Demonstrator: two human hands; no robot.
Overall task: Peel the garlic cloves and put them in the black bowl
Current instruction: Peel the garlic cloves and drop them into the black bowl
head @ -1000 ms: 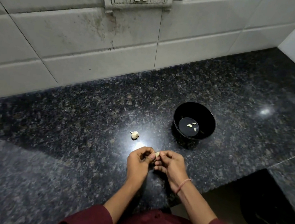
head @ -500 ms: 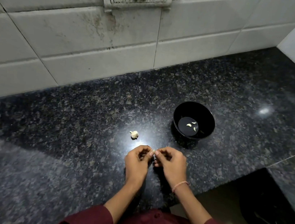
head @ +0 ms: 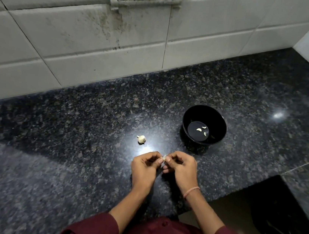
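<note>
Both hands meet over the granite countertop (head: pixel 63 163) — the left hand (head: pixel 143 168) and right hand (head: pixel 182 169) each curl their fingers and pinch one small garlic clove (head: pixel 164 156) between the fingertips. The black bowl (head: pixel 217 115) stands just beyond the right hand, three peeled cloves (head: pixel 199 129) lying inside. A partial garlic bulb (head: pixel 141 139) rests on the counter left of the bowl — near the left hand, apart from it.

Open counter (head: pixel 63 163) left of hands, garlic bulb (head: pixel 141 139) (small), black bowl (head: pixel 206 112) ahead
</note>
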